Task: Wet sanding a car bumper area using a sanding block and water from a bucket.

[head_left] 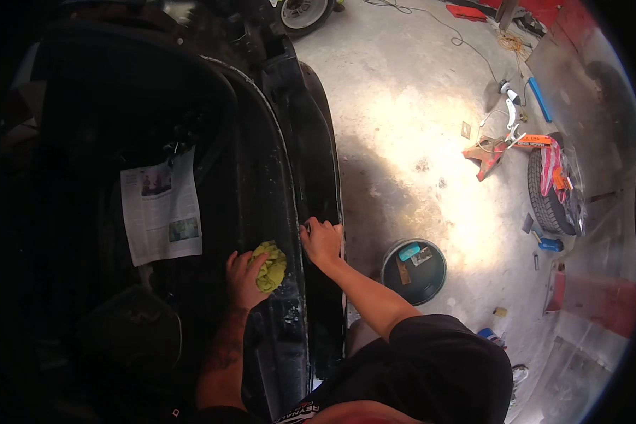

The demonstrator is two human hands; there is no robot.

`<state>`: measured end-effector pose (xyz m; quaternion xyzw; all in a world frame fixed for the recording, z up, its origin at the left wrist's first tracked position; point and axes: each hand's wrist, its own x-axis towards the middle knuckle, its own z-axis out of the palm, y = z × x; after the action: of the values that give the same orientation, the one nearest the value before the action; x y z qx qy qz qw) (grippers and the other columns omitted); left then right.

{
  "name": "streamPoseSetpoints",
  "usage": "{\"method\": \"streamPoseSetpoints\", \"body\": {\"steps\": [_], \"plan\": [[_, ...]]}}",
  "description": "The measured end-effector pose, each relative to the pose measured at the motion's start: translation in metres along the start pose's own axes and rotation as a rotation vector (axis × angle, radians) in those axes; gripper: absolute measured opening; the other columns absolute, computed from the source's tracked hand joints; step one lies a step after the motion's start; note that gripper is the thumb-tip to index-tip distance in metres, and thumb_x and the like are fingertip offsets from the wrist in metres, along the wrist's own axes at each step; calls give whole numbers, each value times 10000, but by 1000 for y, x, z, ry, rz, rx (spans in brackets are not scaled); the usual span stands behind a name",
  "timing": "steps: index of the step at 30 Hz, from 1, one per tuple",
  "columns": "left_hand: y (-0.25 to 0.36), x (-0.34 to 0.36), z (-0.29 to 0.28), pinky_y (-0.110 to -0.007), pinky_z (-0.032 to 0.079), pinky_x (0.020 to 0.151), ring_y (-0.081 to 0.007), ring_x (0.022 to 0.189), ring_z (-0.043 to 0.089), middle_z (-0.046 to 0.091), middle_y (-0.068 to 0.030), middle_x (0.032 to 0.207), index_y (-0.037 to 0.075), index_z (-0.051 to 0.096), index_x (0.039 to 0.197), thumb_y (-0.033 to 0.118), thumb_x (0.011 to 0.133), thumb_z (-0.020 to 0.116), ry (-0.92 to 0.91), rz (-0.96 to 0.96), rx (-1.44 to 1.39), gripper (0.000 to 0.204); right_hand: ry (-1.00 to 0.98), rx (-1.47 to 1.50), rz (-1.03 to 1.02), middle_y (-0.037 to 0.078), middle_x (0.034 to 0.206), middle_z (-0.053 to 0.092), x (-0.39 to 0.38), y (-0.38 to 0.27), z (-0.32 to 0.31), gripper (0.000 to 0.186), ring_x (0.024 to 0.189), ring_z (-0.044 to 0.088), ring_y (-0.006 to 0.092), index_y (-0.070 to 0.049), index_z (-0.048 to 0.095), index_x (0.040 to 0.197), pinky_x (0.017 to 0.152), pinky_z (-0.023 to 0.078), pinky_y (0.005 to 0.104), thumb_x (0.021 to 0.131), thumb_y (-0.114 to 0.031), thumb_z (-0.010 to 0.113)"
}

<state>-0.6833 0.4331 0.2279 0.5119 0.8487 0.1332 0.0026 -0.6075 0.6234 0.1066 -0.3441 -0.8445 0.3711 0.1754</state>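
My left hand (244, 281) is closed round a crumpled yellow-green cloth (269, 267), pressed to the black car body (261, 177) just inside its raised, worn edge. To its right, my right hand (322, 242) lies across the long black outer panel (323, 304), its fingers bent over the panel and gripping it. What lies under those fingers is hidden. A sheet of newspaper (159, 226) with printed pictures is spread on the dark part of the car left of my left hand.
On the concrete floor at right stands a dark round bucket (431, 283) with small items on top. Further right are a red-orange jack stand (484, 159), a tyre (544, 191), cables and a blue bar (539, 99). Plastic sheeting (579, 339) hangs along the right side.
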Motion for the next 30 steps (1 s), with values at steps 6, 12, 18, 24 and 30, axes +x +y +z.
{"method": "streamPoseSetpoints", "body": {"steps": [6, 12, 18, 24, 30], "plan": [[1, -1, -1, -534, 348, 1103, -309, 1111, 579, 576, -123, 1177, 172, 637, 1244, 258, 567, 899, -8, -5, 5, 731, -20, 2, 6, 39, 718, 661, 0, 1, -1, 176, 763, 630, 271, -124, 662, 924, 757, 364, 432, 856, -281, 704], [1, -1, 1, -536, 352, 1099, -309, 1111, 581, 578, -124, 1177, 169, 637, 1242, 237, 564, 898, 10, 1, -1, 730, 69, 2, 8, 64, 706, 661, 17, -1, 3, 178, 778, 633, 278, -116, 679, 915, 762, 358, 435, 842, -274, 717], [1, 0, -3, -537, 355, 1097, -311, 1109, 582, 581, -126, 1173, 164, 638, 1241, 231, 561, 898, -9, -10, 11, 731, 63, 4, 43, 75, 688, 654, 9, -5, 4, 171, 776, 627, 278, -112, 684, 913, 765, 357, 428, 835, -258, 729], [3, 3, -2, -540, 350, 1099, -313, 1109, 583, 579, -125, 1172, 161, 635, 1257, 231, 563, 896, 0, 8, -2, 745, 146, 8, 13, 63, 680, 646, 48, -2, 11, 165, 775, 618, 272, -114, 684, 909, 755, 349, 421, 839, -257, 729], [2, -1, -4, -540, 354, 1096, -310, 1104, 586, 577, -120, 1170, 160, 637, 1252, 243, 575, 896, -5, -6, 14, 729, 116, 23, 26, 65, 684, 642, 26, -4, 13, 153, 773, 614, 277, -111, 667, 882, 748, 347, 423, 841, -246, 726]]}}
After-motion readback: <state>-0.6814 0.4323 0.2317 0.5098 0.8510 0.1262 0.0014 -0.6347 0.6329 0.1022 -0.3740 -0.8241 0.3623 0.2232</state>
